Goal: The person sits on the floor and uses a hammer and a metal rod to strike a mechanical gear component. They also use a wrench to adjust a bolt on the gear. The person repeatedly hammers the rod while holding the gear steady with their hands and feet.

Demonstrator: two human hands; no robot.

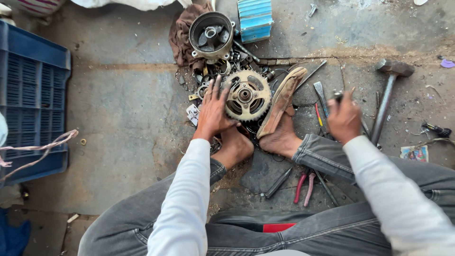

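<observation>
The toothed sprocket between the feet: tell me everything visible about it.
The sprocket is a round, dull, grimy metal wheel ringed with teeth, with cut-out windows around a central hub and bore. It lies flat, face up, on the concrete floor amid small loose parts. The left hand rests spread against its left edge, and a sandalled foot presses against its right side. The right hand is apart from it, gripping a small tool.

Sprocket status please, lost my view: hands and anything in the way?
Left hand flat against sprocket. Right hand gripping small metal tool, blurred. Sandalled foot braces sprocket's right side.
</observation>
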